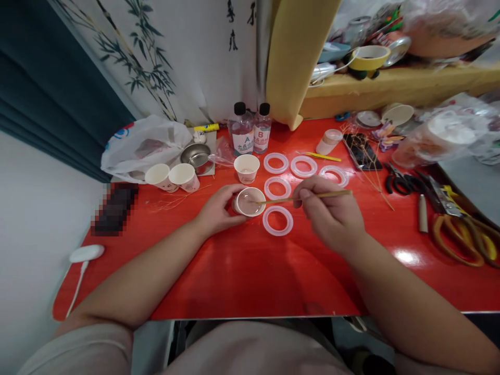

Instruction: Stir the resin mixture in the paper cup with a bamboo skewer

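My left hand (221, 211) is wrapped round a paper cup (250, 202) with clear liquid in it, tilted a little toward me. Between thumb and fingers, my right hand (326, 208) pinches a thin wooden stick (281, 200), whose far end dips into that cup. Several pale pink ring molds (277, 221) lie flat on the table between and beyond my hands. Just behind the held cup stands another paper cup (247, 169). Farther back are two clear bottles with black caps, bottle A (242, 136) and bottle B (262, 133).
At left sit two more paper cups (183, 178), a metal bowl (196, 158), a white plastic bag (146, 143) and a dark phone (116, 208). To the right lie yellow tweezers (322, 157), another phone (361, 151), dried twigs (377, 177) and large scissors (459, 239) on the red table (250, 281).
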Demonstrator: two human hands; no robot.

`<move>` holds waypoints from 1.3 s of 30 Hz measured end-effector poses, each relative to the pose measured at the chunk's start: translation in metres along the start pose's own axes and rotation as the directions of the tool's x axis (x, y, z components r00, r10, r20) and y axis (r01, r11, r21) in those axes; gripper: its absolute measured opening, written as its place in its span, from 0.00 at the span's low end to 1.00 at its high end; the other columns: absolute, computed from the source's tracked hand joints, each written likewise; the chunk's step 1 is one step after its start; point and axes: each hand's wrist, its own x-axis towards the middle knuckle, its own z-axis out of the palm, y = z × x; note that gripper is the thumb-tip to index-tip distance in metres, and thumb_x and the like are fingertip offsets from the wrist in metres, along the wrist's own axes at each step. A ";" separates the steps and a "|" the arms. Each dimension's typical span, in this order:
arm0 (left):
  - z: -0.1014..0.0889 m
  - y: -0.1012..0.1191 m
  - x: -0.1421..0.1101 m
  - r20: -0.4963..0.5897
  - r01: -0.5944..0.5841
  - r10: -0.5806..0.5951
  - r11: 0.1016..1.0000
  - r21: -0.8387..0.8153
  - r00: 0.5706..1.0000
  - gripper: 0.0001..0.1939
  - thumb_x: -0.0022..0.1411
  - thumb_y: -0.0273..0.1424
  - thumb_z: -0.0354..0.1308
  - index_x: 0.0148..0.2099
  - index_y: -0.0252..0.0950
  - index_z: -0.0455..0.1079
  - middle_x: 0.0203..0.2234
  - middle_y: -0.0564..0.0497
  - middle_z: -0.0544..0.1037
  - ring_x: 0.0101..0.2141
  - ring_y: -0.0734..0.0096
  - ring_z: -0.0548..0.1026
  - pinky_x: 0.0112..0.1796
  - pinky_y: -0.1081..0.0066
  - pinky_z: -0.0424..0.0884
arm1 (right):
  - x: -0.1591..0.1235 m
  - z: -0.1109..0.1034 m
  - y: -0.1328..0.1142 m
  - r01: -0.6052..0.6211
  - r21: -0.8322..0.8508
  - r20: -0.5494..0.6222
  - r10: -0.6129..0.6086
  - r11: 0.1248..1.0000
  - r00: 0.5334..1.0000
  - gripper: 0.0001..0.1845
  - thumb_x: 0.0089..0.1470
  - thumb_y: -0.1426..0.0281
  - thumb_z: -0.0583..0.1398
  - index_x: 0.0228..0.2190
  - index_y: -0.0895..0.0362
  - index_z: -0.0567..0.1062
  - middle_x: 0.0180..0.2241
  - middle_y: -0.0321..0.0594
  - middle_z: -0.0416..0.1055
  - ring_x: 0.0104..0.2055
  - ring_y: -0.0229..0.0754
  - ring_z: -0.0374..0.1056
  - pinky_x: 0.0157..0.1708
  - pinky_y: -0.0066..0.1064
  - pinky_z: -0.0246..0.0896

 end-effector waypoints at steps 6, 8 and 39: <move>0.001 0.000 -0.001 -0.044 0.010 -0.014 0.996 -0.091 0.999 0.35 0.54 0.34 0.76 0.62 0.42 0.69 0.56 0.44 0.80 0.55 0.53 0.80 0.57 0.55 0.76 | 0.014 -0.001 0.018 -0.324 0.494 -0.136 0.439 0.807 0.888 0.07 0.56 0.70 0.62 0.26 0.56 0.73 0.21 0.34 0.71 0.14 0.31 0.53 0.15 0.26 0.53; 0.002 0.000 0.000 -0.053 0.015 -0.021 0.994 -0.110 0.998 0.36 0.54 0.37 0.77 0.62 0.42 0.69 0.55 0.44 0.80 0.54 0.53 0.80 0.57 0.55 0.76 | 0.018 -0.002 0.018 -0.289 0.564 -0.187 0.461 0.773 0.868 0.05 0.53 0.70 0.62 0.26 0.56 0.73 0.21 0.34 0.70 0.14 0.30 0.51 0.15 0.26 0.53; 0.004 0.000 0.000 -0.049 0.041 -0.051 0.982 -0.184 0.998 0.37 0.54 0.42 0.77 0.62 0.41 0.67 0.57 0.41 0.79 0.55 0.53 0.79 0.57 0.53 0.75 | 0.014 -0.020 -0.007 -0.129 0.532 -0.250 0.301 0.837 0.920 0.07 0.58 0.69 0.62 0.27 0.50 0.74 0.22 0.37 0.69 0.15 0.36 0.50 0.16 0.34 0.47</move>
